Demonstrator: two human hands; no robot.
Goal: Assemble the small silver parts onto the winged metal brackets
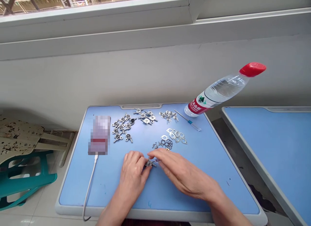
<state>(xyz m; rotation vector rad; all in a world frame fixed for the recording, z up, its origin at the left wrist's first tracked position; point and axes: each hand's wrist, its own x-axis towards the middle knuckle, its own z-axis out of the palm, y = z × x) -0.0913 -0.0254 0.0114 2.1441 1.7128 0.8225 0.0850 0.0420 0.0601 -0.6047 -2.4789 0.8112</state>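
Note:
My left hand [132, 167] is low on the blue table, thumb and fingers closed on a small metal fitting [149, 163] with a short stem. My right hand [179, 172] reaches in from the right, its fingertips bent together over the same fitting. A small clear bit shows by its thumb, too small to name. Just beyond the hands lie dark rubber rings [167, 144], tiny screws [155, 145] and flat oval metal plates [177, 135].
Metal fittings with round dark centres [122, 127] sit left of other fittings [146, 117] and stemmed parts [168, 115]. A thin screwdriver [189, 121] lies near a red-capped water bottle [218, 93]. A phone [100, 135] trails a white cable [89, 184]. A teal stool [26, 177] stands left.

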